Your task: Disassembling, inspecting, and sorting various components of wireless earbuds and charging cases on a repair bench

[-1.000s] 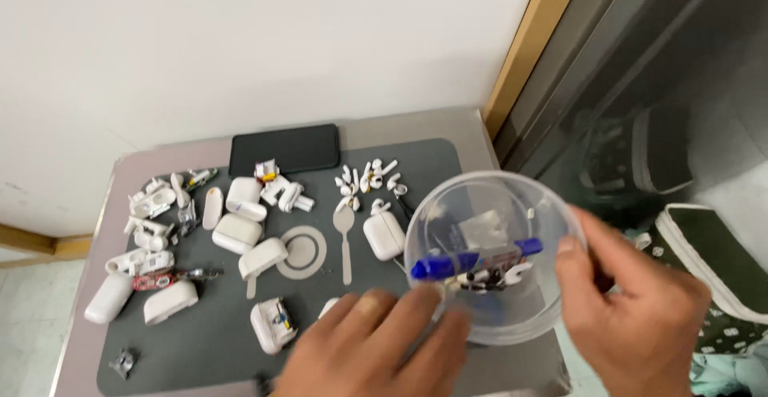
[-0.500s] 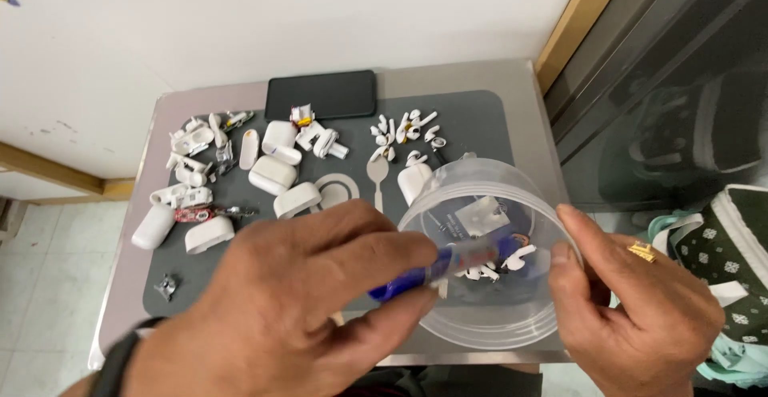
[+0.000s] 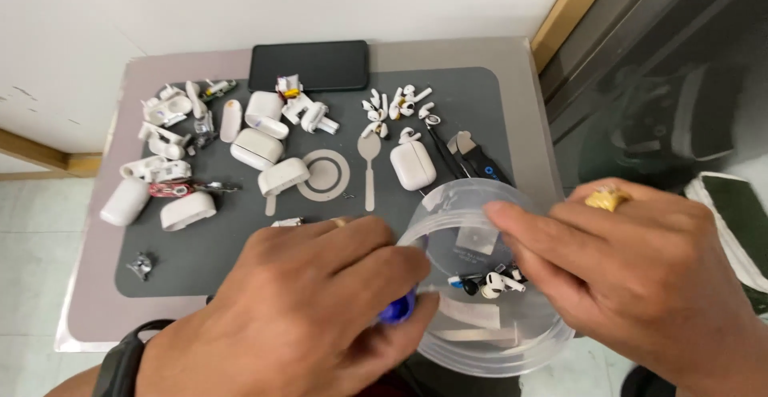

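Starting at the left of the grey mat [image 3: 200, 261], white earbud cases [image 3: 256, 147] and loose shells lie scattered, with a dark phone [image 3: 310, 65] at the far edge and a cluster of loose earbuds [image 3: 392, 107] to its right. Nearer the camera, the left hand [image 3: 312, 309] is clenched around a blue-tipped tool [image 3: 398, 310]; only its blue end shows between thumb and fingers, so its length and shaft are hidden, but that end points rightward, just at the rim of the clear plastic bowl [image 3: 448, 213]. The bowl sits at the near right corner of the table [image 3: 96, 285], overhanging the mat. Inside it lie a few earbud pieces [image 3: 492, 283] and some pale strips, just right of the tool tip, so the left hand is the nearer one to them. The right hand [image 3: 640, 277] grasps the bowl's far rim, fingers curled over the edge and covering part of the contents. Whether the pieces are whole earbuds is hard to make out through the plastic.
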